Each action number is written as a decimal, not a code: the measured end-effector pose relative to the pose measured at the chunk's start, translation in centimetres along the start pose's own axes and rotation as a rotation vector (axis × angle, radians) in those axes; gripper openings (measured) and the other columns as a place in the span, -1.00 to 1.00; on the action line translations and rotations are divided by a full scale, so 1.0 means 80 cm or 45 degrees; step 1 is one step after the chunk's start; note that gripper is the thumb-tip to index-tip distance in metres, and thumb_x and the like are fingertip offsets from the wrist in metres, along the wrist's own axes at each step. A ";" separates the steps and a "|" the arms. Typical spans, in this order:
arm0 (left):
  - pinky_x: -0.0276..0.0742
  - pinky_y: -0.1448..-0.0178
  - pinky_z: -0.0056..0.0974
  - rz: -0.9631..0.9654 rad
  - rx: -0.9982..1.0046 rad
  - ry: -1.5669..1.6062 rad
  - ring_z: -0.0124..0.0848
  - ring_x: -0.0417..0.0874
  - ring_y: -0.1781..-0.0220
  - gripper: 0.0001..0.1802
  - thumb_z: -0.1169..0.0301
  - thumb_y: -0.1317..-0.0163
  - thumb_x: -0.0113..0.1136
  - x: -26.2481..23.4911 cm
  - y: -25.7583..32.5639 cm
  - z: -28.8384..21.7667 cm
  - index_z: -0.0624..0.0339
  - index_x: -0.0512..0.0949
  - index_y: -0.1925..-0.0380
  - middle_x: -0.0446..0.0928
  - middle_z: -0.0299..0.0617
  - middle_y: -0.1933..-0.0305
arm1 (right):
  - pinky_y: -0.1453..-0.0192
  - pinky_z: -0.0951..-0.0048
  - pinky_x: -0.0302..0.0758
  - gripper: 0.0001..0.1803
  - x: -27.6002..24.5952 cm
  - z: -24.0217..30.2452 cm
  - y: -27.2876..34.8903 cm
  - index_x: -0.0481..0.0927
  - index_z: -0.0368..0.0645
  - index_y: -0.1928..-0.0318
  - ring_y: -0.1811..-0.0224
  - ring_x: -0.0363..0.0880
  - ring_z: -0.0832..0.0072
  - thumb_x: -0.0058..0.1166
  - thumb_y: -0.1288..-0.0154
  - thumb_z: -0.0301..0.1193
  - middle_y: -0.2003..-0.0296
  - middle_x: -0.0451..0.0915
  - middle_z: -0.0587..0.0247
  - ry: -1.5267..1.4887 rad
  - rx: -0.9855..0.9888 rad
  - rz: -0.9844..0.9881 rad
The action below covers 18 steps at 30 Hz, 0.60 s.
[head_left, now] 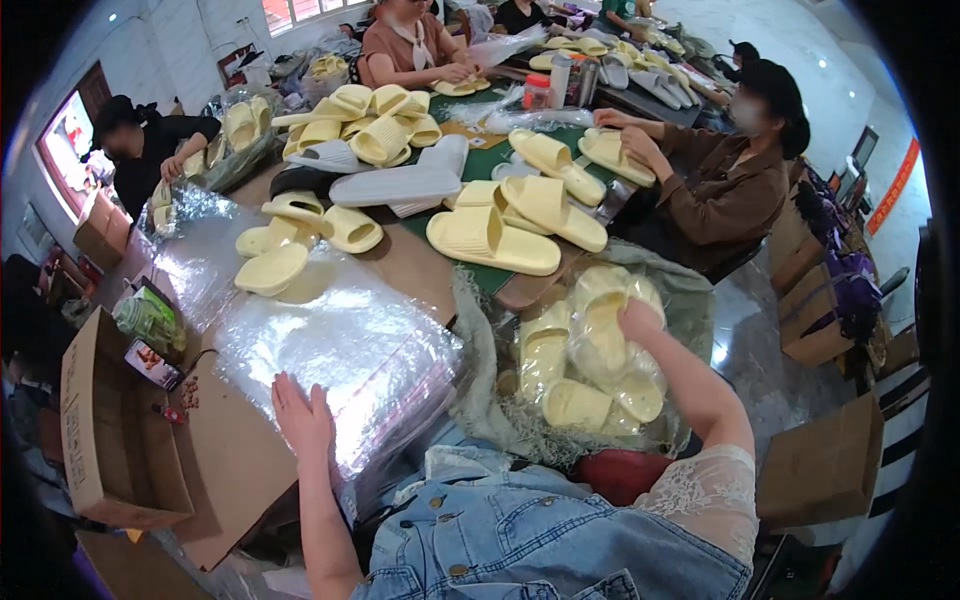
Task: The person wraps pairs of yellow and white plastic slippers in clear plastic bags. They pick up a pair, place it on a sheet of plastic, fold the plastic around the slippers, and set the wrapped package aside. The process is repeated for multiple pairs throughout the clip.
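My left hand (302,412) lies flat with its fingers stretched out on a stack of clear plastic bags (320,345) on the brown tabletop. To the right, an open woven sack (480,365) holds several yellow slippers in clear plastic. Over it, my right hand (641,322) is closed on a bagged yellow slipper (602,322); its fingertips are partly hidden. Beyond the stack of bags are loose yellow slippers (270,270). A yellow slipper with a ribbed strap (495,245) lies near the sack's far side.
More yellow slippers (380,140) and grey slippers (395,185) are heaped mid-table. A co-worker in brown (725,195) handles slippers at the right; others work farther back and at the left. A cardboard box (115,430), a phone (153,364) and a green jar (148,320) stand at the left.
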<state>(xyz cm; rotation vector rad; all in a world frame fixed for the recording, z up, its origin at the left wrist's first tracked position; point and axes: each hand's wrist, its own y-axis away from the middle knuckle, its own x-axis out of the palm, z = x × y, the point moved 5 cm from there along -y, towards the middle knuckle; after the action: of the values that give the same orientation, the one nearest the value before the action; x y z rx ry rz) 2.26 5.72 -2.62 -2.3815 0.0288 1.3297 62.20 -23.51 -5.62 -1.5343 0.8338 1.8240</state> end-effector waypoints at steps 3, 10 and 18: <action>0.09 -0.61 0.02 0.011 -0.029 -0.013 0.15 0.16 -0.57 -0.25 0.13 -0.40 0.14 -0.006 -0.001 -0.010 0.47 0.25 -0.41 0.26 0.27 -0.50 | 0.00 -0.10 0.58 -0.56 0.015 -0.004 -0.022 0.49 -0.29 0.01 0.10 0.71 -0.09 -0.07 -0.46 -0.11 0.17 0.70 -0.22 0.035 0.028 -0.051; 0.10 -0.61 0.05 0.006 0.024 -0.025 0.19 0.17 -0.57 -0.23 0.10 -0.40 0.13 0.003 -0.001 -0.003 0.47 0.25 -0.41 0.27 0.30 -0.49 | -0.03 -0.08 0.59 -0.53 0.003 0.012 0.007 0.54 -0.31 0.04 0.07 0.71 -0.08 0.01 -0.43 -0.07 0.19 0.72 -0.19 0.098 -0.074 0.026; 0.11 -0.60 0.07 -0.058 0.071 -0.071 0.22 0.20 -0.54 -0.24 0.12 -0.36 0.17 0.010 -0.001 0.007 0.47 0.27 -0.38 0.28 0.35 -0.47 | 0.09 0.08 0.64 -0.63 -0.148 0.129 -0.039 0.71 -0.25 0.24 0.16 0.72 0.08 0.16 -0.32 -0.15 0.26 0.71 -0.01 0.162 -0.391 -0.591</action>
<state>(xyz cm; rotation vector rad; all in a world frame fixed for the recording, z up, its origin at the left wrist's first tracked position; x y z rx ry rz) 2.25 6.12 -3.53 -2.2844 -0.0038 1.3555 60.13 -14.10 7.19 -1.8644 0.2190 1.5668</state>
